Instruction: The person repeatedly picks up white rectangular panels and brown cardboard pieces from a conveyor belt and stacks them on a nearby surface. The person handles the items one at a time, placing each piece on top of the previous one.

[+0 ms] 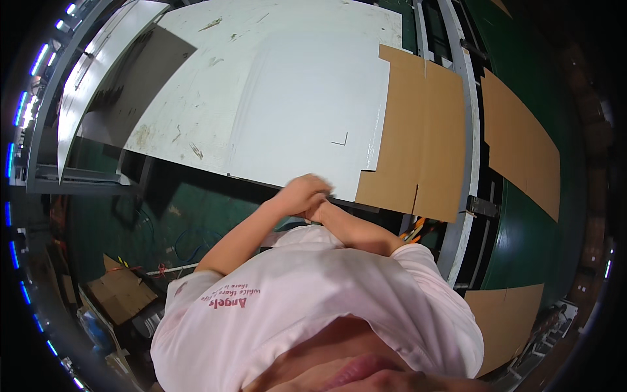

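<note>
Work position seen from above; clock directions are taken from the hands, twelve toward the top. Nearest, at six o'clock, is the person's pale shirt [326,281]. The forearms converge in front of it, the left hand [304,191] overlapping the right hand [316,208] at the near edge of the work surface. Because of blur and overlap, it cannot be told whether the fingers are clenched, loose or grasping something. Directly beyond, at twelve o'clock, a white sheet [304,108] lies flat, bearing a small black angle mark [341,140] at one o'clock. Brown cardboard [428,144] adjoins its right edge at two o'clock. The scuffed white work surface [189,114] is exposed at ten o'clock. Farther out are a metal rail [473,137] and, past it, a brown board [522,150] on green, both between two and three o'clock.
</note>
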A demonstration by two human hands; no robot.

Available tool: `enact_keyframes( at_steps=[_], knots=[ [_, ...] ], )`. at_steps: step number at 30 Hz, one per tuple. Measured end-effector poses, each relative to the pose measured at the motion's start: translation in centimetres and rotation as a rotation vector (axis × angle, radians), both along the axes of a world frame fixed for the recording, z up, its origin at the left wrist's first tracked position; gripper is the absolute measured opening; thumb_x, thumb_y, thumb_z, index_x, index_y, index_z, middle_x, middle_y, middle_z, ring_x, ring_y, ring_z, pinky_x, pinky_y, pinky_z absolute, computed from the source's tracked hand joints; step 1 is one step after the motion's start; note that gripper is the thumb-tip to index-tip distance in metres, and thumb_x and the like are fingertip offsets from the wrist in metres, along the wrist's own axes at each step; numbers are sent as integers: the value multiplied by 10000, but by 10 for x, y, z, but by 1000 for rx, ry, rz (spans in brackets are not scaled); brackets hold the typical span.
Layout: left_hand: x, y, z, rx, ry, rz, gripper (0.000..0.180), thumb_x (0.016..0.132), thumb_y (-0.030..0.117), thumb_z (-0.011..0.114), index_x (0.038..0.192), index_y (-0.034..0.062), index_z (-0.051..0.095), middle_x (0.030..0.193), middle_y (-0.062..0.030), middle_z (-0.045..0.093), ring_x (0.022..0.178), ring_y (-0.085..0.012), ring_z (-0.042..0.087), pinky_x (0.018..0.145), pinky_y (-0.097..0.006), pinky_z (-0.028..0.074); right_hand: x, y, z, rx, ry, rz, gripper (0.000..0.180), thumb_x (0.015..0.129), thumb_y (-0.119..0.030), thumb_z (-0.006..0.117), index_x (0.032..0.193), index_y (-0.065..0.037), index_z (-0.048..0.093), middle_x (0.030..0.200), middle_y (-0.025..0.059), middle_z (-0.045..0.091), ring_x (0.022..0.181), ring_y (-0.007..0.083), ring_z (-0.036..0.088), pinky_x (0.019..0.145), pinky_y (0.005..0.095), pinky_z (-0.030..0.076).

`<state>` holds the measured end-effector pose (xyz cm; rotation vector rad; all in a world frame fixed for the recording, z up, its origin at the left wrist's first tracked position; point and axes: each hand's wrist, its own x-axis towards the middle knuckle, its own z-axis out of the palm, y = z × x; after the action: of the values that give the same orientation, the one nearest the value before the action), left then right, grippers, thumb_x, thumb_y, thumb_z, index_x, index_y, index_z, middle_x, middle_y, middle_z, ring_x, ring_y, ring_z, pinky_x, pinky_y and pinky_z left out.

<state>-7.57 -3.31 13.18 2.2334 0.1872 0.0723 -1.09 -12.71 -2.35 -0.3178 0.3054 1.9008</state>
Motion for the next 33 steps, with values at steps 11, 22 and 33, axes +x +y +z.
enact_keyframes(
  at_steps=[11,22,33],
  knots=[
    [67,-73,-48,674,-97,-99,209,767,175,669,967,141,616,1231,-62,553,1248,-312,452,1019,-467,397,288,-191,98,-295,-1668,-166,341,849,-192,654,1137,-20,596,1076,139,642,949,194,619,796,310,507],
    [66,-75,-60,558,-185,-69,185,734,111,681,888,81,582,1193,-84,570,1193,-341,497,1020,-490,425,373,-168,186,-290,-1932,-352,301,869,-227,653,1027,29,645,1024,98,680,881,198,637,789,345,492],
    [63,-61,-55,334,-130,21,509,637,182,801,1071,77,557,1220,-84,558,1134,-285,544,1032,-426,417,210,-21,114,-100,-2710,299,539,785,-330,695,1142,44,543,1462,268,327,1386,436,244,1126,550,192]
  ],
)
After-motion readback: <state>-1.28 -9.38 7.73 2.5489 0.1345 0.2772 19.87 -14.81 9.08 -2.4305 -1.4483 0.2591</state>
